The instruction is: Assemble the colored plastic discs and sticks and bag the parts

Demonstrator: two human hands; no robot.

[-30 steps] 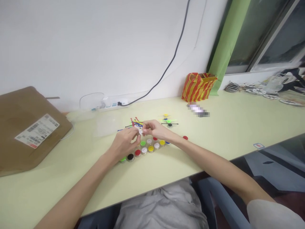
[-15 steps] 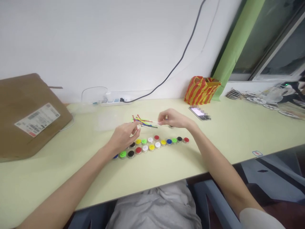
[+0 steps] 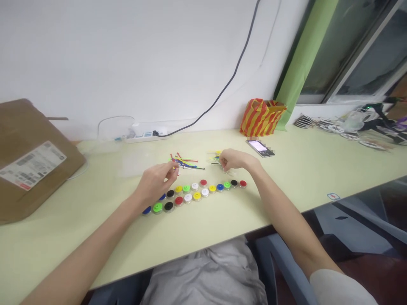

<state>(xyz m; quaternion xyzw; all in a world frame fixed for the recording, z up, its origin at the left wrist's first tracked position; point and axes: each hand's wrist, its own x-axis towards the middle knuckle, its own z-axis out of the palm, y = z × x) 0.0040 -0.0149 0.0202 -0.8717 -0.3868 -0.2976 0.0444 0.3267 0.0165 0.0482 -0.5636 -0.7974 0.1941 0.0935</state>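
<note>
My left hand (image 3: 159,180) is closed, thumb and fingers pinched together at the near left end of a loose pile of thin coloured strips (image 3: 187,163). Red, blue, yellow, green, white and black strips show there; what the fingertips hold is too small to make out. My right hand (image 3: 237,160) is also pinched, low over a smaller group of thin strips (image 3: 215,157) in yellow, blue, white and black. Its fingertips partly cover that group, and their contents are unclear. In front of both hands stand two rows of small clear pots with coloured lids (image 3: 197,195).
A cardboard box (image 3: 34,161) stands at the left. Against the wall lies a power strip (image 3: 146,134) with a black cable. A translucent container (image 3: 135,161) sits behind my left hand. To the right are a phone (image 3: 260,148), a striped bag (image 3: 262,117) and piled discs (image 3: 330,126).
My right hand has moved away from the large pile, where a white strip stretched from its fingers, to the smaller group on the right. My left hand stays by the large pile; the view has shifted slightly.
</note>
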